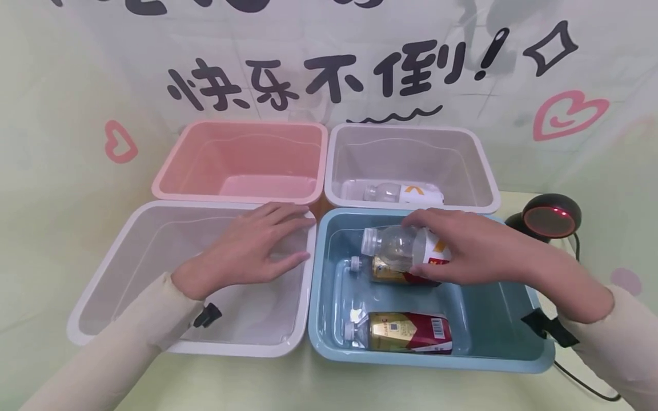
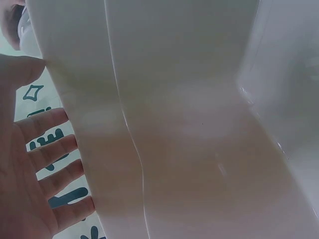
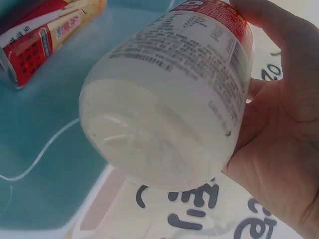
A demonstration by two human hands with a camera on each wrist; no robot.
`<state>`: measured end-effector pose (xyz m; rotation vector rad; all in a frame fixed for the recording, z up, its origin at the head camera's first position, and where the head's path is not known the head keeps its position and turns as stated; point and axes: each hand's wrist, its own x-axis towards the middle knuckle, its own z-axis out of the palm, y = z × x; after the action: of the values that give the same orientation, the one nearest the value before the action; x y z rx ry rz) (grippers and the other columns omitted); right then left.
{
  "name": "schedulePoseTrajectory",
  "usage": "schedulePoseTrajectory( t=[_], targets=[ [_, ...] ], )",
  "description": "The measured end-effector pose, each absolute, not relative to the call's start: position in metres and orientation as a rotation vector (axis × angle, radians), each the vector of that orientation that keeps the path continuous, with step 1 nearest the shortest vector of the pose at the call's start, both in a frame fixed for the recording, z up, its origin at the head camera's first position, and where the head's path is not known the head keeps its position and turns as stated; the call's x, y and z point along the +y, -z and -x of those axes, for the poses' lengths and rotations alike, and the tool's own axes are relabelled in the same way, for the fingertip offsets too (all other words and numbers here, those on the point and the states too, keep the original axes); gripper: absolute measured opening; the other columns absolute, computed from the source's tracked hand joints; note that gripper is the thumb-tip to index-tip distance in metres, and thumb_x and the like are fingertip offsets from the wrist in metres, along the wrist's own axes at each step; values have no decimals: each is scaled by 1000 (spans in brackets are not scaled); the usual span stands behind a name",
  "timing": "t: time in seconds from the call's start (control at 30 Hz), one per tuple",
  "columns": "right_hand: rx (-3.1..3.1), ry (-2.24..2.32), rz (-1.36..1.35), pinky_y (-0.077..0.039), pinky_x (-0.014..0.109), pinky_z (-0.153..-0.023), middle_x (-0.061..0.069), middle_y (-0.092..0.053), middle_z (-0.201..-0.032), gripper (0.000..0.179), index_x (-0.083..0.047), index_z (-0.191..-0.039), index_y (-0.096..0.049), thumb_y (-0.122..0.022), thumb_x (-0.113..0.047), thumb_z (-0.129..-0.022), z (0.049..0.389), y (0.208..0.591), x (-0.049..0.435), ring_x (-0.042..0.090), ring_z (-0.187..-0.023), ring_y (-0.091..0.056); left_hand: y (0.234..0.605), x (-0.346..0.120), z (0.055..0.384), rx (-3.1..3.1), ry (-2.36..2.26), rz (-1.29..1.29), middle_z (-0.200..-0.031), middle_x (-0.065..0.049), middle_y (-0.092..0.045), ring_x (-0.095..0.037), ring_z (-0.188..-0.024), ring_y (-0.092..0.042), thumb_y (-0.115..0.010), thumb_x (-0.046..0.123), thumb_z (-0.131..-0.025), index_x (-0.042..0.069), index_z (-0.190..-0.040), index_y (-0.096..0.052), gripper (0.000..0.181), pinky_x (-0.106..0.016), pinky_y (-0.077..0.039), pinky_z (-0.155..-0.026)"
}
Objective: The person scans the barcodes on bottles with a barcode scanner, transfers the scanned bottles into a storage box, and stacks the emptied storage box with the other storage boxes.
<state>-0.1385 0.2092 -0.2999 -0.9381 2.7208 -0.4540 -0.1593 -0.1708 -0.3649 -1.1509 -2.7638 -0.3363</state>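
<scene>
My right hand (image 1: 462, 245) grips a clear plastic bottle (image 1: 398, 244) with a white and red label, holding it on its side over the blue bin (image 1: 493, 365). The right wrist view shows the bottle's rounded base (image 3: 154, 134) toward the camera, my fingers and thumb around its label. Inside the blue bin lie two bottles with gold and red labels; the front bottle (image 1: 411, 331) is in full sight, the rear bottle (image 1: 382, 269) partly hidden under the held one. My left hand (image 1: 252, 245) spreads over the front left grey bin (image 1: 154, 348), fingertips at its right rim.
Behind stand a pink bin (image 1: 267, 154) and a second grey bin (image 1: 411, 154), which holds a lying clear bottle (image 1: 418, 194) with a white label. A black scanner-like device (image 1: 552, 216) with red lights and a cable stands at the right. A printed sheet (image 1: 288, 34) hangs behind.
</scene>
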Motion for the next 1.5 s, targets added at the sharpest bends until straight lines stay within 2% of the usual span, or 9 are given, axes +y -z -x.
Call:
schedulePoseTrajectory(
  t=[0.23, 0.43, 0.63, 0.83, 1.1, 1.17, 1.37, 1.5],
  targets=[
    [2767, 478, 895, -57, 19, -64, 0, -72, -121, 68, -22, -140, -59, -89, -44, -84, 136, 289, 227, 6, -85, -63, 365, -171, 159, -2755, 337, 1149, -157, -3, -57, -26, -149, -49, -67, 54, -97, 22, -145, -65, 58, -54, -48, -119],
    [2851, 455, 856, -53, 21, -62, -4, -71, -102, 68, -24, -142, -55, -88, -43, -85, 134, 288, 249, 4, -76, -60, 366, -170, 159, -2752, 337, 1154, -156, -3, -58, -26, -147, -51, -68, 54, -96, 21, -145, -65, 58, -53, -49, -119],
    [2985, 490, 731, -47, 23, -59, -2, -66, -95, 74, -24, -144, -57, -93, -38, -80, 133, 293, 275, 8, -75, -56, 367, -171, 159, -2754, 332, 1151, -156, -2, -58, -25, -148, -50, -67, 54, -97, 22, -146, -65, 59, -52, -50, -118],
    [3074, 580, 621, -49, 23, -59, 0, -69, -94, 78, -18, -144, -59, -96, -30, -77, 132, 298, 298, 4, -74, -55, 367, -172, 159, -2740, 345, 1156, -155, -4, -58, -27, -147, -52, -67, 53, -97, 20, -145, -65, 57, -54, -51, -117],
    [3049, 793, 422, -49, 17, -59, 11, -70, -106, 77, -16, -148, -56, -93, -21, -81, 128, 307, 321, 0, -77, -58, 366, -172, 159, -2735, 334, 1159, -155, -3, -58, -27, -147, -51, -68, 53, -97, 21, -145, -65, 59, -53, -51, -117],
    [3039, 866, 387, -49, 14, -61, 7, -69, -107, 75, -15, -148, -56, -92, -18, -82, 128, 311, 327, -1, -78, -59, 366, -172, 160, -2734, 328, 1161, -155, -2, -58, -26, -147, -51, -67, 54, -97, 21, -146, -64, 59, -52, -51, -117],
    [3018, 1124, 355, -50, 4, -66, -21, -59, -113, 70, -8, -148, -54, -85, 0, -86, 126, 327, 342, -8, -89, -57, 365, -172, 160, -2749, 318, 1161, -155, -1, -58, -24, -147, -51, -67, 55, -98, 23, -147, -64, 59, -50, -50, -118],
    [3055, 1170, 311, -44, -1, -70, -26, -53, -118, 68, -7, -151, -51, -81, -2, -90, 125, 334, 350, -10, -97, -50, 366, -172, 160, -2756, 306, 1156, -156, -1, -58, -24, -147, -51, -66, 55, -98, 23, -147, -63, 59, -50, -50, -119]
  ],
)
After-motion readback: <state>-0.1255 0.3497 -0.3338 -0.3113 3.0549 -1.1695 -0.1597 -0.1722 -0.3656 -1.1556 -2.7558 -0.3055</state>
